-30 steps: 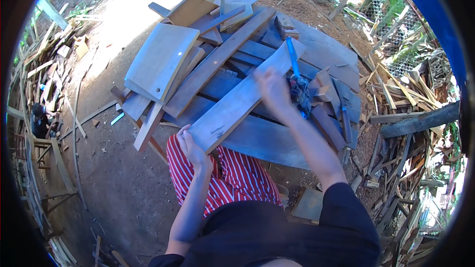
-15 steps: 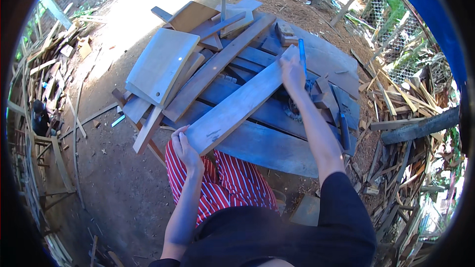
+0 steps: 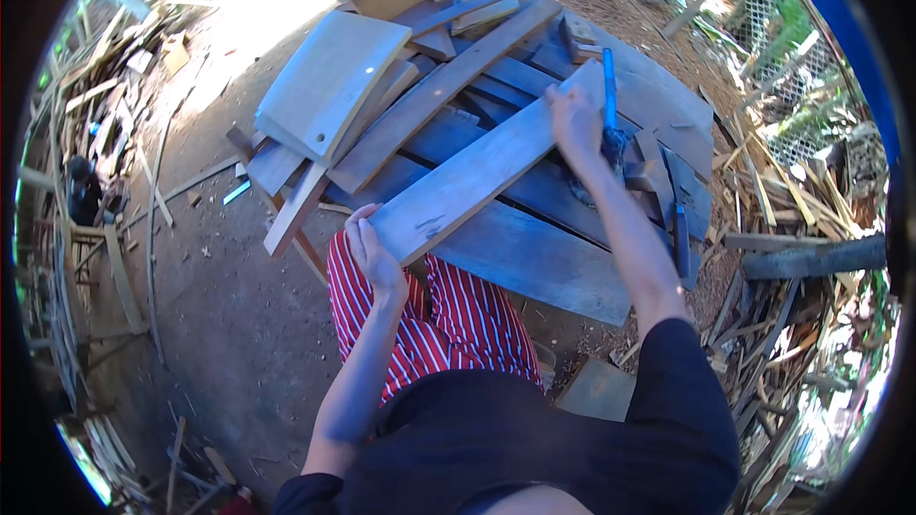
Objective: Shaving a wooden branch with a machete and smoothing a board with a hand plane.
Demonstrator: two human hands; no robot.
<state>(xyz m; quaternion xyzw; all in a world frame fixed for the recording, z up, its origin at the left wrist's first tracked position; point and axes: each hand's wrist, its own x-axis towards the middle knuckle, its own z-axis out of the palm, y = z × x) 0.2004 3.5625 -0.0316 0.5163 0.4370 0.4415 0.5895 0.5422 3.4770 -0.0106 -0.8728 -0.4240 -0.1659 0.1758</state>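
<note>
A long pale wooden board (image 3: pixel 477 167) lies slantwise over the workbench, its near end by my lap. My left hand (image 3: pixel 375 253) is closed round that near end, the fingers curled over its corner. Towards the far end, my right hand (image 3: pixel 576 124) is closed on the board with its fingers bent; whether something small lies under them is hidden. Just right of that hand stands an upright blue bar (image 3: pixel 609 91), joined to a dark metal tool whose kind I cannot make out. A dark smudge marks the board near my left hand.
Stacked panels (image 3: pixel 329 76) and a brown plank (image 3: pixel 444 95) lie on the left of the slatted workbench (image 3: pixel 534 262). A dark-handled tool (image 3: pixel 681 238) rests at its right. Scrap wood (image 3: pixel 792 324) is heaped beyond. A person (image 3: pixel 84 193) sits far left.
My right hand has slid slightly back along the board towards me, so more of the far end shows. My left hand keeps its hold. The whole view has shifted a little.
</note>
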